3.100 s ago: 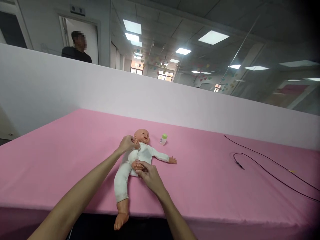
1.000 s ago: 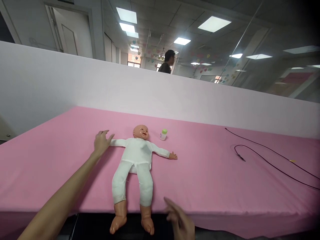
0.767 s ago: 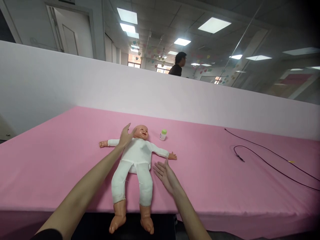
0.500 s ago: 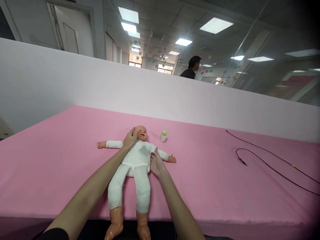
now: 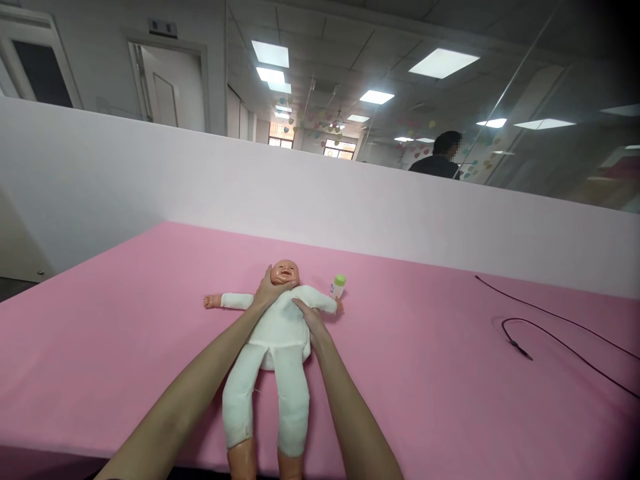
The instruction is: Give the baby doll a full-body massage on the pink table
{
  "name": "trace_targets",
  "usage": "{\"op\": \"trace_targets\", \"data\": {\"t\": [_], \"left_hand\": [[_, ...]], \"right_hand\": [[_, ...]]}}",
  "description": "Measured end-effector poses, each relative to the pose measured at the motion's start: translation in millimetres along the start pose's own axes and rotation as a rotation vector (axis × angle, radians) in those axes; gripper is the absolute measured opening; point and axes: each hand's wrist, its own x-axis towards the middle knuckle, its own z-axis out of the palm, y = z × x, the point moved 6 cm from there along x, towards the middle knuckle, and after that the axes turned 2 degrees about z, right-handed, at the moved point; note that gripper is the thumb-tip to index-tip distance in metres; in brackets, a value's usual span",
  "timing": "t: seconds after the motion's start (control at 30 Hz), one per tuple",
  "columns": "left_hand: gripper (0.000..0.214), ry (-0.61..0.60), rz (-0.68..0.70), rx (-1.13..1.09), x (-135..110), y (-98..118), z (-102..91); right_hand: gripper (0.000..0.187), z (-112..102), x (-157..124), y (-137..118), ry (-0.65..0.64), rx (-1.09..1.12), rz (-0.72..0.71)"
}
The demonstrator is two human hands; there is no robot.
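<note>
A baby doll (image 5: 280, 333) in a white suit lies face up on the pink table (image 5: 125, 313), head away from me, arms spread, bare feet over the near edge. My left hand (image 5: 269, 291) cups the doll's neck and chin, fingers curved round them. My right hand (image 5: 311, 320) presses on the doll's chest near its far shoulder, fingers closed on the white cloth. A small white bottle with a green cap (image 5: 338, 285) stands just beyond the doll's outstretched hand.
A black cable (image 5: 555, 333) snakes over the table's right side. A white partition (image 5: 320, 193) runs along the far edge. Behind it a person in dark clothes (image 5: 440, 157) stands at the right. A door (image 5: 165, 100) is at the back left.
Both hands let go of the doll's limbs and came back onto it, the left at the neck and the right on the chest. The person behind the partition walked from left to right.
</note>
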Motion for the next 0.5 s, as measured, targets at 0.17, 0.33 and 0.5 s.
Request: {"op": "trace_targets", "data": {"t": [0.17,0.33,0.5], "left_hand": [[0.125,0.005,0.053,-0.334,-9.0,36.6,-6.9],[0.088,-0.116,0.249,-0.602,-31.7,106.7,-19.0],[0.068,-0.132,0.365,-0.709,-56.9,167.1,-33.3]], "right_hand": [[0.054,27.1,-34.2,-38.7,-0.077,-0.086,-0.139],[0.059,66.5,-95.0,-98.8,-0.094,-0.38,-0.418],[0.072,102.4,-164.9,-145.1,-0.106,-0.496,-0.61]]}}
